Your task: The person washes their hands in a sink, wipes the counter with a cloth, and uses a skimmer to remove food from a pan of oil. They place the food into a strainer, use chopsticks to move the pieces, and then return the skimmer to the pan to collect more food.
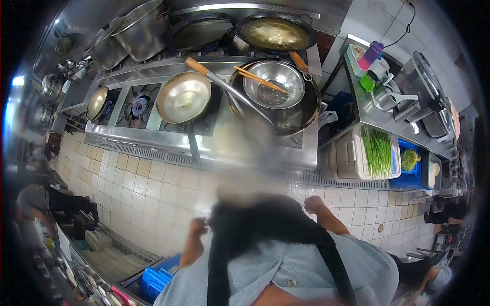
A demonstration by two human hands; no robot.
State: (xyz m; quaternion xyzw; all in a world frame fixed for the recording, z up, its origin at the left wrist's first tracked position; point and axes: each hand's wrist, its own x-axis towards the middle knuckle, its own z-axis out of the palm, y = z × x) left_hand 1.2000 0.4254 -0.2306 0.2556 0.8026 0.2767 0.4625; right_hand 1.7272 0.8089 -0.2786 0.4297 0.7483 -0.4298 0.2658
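Observation:
My left hand (199, 226) hangs at my side over the floor, empty, its fingers loosely bent and a little apart. Opposite it, my right hand (313, 205) is also empty with loosely curled fingers, below the stove front. Neither touches anything. On the stove (117, 131), a metal strainer bowl (275, 99) rests in a large wok (306, 115), with wooden chopsticks (261, 80) across it. A long wooden-handled utensil (229, 89) leans into the wok. To its left sits a pan (184, 98).
Behind are two woks (201, 34), one with bubbling oil (275, 34), and tall pots (140, 33). Green stalks (377, 153) lie on a white container at the right. A side counter (360, 104) holds a purple bottle (371, 55). Other people (71, 201) stand lower left and right.

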